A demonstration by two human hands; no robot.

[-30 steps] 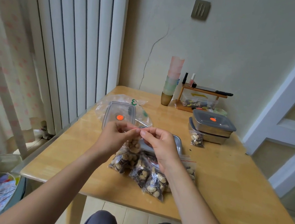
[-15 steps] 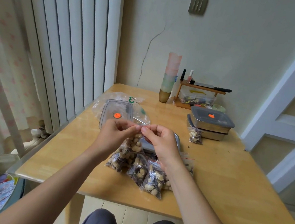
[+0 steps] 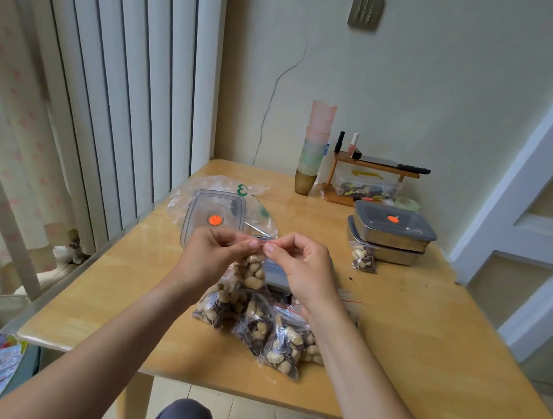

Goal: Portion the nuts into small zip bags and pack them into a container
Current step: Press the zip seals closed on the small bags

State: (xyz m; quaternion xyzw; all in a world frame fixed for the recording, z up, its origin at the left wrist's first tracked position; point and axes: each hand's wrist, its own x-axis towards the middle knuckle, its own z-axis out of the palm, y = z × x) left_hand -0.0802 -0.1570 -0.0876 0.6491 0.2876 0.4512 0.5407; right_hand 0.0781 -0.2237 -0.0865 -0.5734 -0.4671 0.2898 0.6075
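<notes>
- Left hand (image 3: 209, 257) and right hand (image 3: 299, 268) each pinched the top edge of a small zip bag (image 3: 250, 270) of nuts, held above the table (image 3: 425, 347); sealing looked underway.
- Several filled bags (image 3: 264, 332) lay heaped beneath it; one more (image 3: 362, 257) sat beside the stacked lidded containers (image 3: 391, 232).
- Packing into an open container (image 3: 276, 274), mostly hidden behind the hands, seemingly remained.
</notes>
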